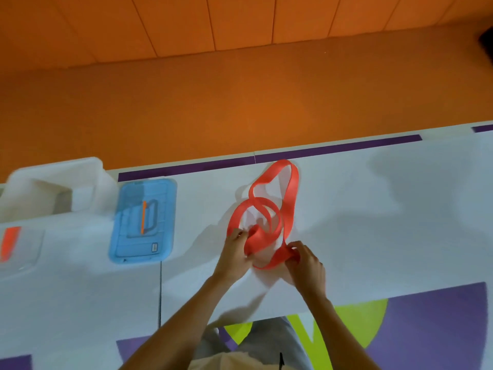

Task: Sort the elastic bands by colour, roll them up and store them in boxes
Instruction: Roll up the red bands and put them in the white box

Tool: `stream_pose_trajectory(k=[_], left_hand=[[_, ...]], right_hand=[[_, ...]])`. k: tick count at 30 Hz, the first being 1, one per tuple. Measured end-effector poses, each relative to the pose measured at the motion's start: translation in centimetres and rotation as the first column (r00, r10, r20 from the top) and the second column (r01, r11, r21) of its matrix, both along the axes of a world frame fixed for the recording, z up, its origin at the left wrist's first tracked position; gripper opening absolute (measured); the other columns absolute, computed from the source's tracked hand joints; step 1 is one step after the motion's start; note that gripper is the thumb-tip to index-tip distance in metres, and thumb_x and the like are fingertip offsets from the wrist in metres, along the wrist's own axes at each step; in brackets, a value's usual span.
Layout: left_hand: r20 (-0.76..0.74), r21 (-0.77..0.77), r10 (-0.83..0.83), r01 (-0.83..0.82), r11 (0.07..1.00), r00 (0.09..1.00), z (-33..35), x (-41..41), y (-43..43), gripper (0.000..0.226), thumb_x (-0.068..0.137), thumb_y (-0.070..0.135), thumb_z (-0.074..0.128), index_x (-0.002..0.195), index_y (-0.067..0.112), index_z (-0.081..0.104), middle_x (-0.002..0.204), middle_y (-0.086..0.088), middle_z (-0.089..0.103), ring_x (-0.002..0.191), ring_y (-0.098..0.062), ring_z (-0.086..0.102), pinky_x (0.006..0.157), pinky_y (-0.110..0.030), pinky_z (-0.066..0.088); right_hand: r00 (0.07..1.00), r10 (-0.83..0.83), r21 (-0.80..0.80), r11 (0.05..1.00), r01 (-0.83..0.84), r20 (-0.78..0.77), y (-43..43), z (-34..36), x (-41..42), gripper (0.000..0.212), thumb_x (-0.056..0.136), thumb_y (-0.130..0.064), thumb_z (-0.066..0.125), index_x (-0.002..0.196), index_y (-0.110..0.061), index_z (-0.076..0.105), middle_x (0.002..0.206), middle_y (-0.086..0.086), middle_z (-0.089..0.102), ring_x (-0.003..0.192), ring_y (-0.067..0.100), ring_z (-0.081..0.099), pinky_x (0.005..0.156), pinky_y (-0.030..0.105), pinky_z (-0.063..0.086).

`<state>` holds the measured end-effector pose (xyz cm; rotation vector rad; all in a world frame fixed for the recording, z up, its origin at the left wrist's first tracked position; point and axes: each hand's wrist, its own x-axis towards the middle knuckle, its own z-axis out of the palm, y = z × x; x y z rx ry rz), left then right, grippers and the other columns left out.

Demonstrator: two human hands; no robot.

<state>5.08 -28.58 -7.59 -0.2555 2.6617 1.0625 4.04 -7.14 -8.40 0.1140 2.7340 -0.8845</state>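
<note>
Both hands, left (236, 252) and right (304, 260), pinch the red elastic band's (289, 198) near end on the counter (373, 222), likely to start rolling.

A white desk (373, 209) runs across the frame, a dark seam (160, 289) cutting through its near left part. Strips of purple tape (333, 149) line its far edge. Beyond it lies an orange floor (240, 102), meeting an orange wall of panels (240, 20) divided by thin dark lines. Below the desk's near edge, a floor covering shows purple (426, 329) and lime-green (360, 324) shapes. A dark, blurred object (486, 41) sits at the upper right corner.
</note>
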Motion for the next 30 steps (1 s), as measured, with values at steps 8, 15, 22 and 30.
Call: stream_pose_trajectory(k=[8,15,22,30], left_hand=[[-0.164,0.388,0.179,-0.104,0.916,0.970,6.9,0.2,-5.5,0.054,0.089,0.024,0.086,0.134,0.019,0.057,0.126,0.004,0.054,0.112,-0.015,0.062,0.082,-0.007,0.050],[-0.377,0.569,0.191,0.064,0.820,0.906,16.0,1.4,-14.0,0.041,0.084,0.014,0.075,0.123,0.013,0.061,0.125,-0.009,0.054,0.114,-0.028,0.063,0.096,-0.041,0.056],[-0.446,0.623,0.284,0.066,0.779,0.849,23.3,4.8,-21.2,0.042,0.081,0.016,0.075,0.120,0.021,0.061,0.129,-0.007,0.054,0.111,-0.021,0.068,0.099,-0.042,0.058],[-0.379,0.577,0.466,-0.189,0.794,0.800,25.7,13.6,-29.7,0.038,0.072,0.022,0.074,0.105,0.035,0.061,0.117,-0.003,0.059,0.100,-0.014,0.070,0.087,-0.032,0.057]], right_hand=[[0.880,-0.241,-0.357,0.930,0.089,-0.409,-11.1,8.7,1.3,0.037,0.081,-0.024,0.053,0.114,-0.038,0.061,0.106,-0.021,0.062,0.086,0.004,0.062,0.071,0.023,0.046],[0.755,-0.336,-0.483,0.875,0.029,-0.564,-19.0,17.2,3.3,0.041,0.082,-0.005,0.058,0.113,-0.030,0.066,0.103,-0.005,0.065,0.083,0.001,0.056,0.071,0.021,0.045],[0.719,-0.246,-0.500,0.851,-0.160,-0.650,-25.6,24.2,4.8,0.056,0.087,0.010,0.055,0.115,-0.036,0.069,0.111,-0.014,0.068,0.107,-0.006,0.064,0.087,0.012,0.048],[0.751,-0.002,-0.501,0.747,-0.437,-0.660,-33.2,25.3,8.7,0.063,0.085,0.023,0.049,0.131,-0.015,0.069,0.119,-0.009,0.069,0.115,-0.007,0.063,0.096,0.011,0.046]])
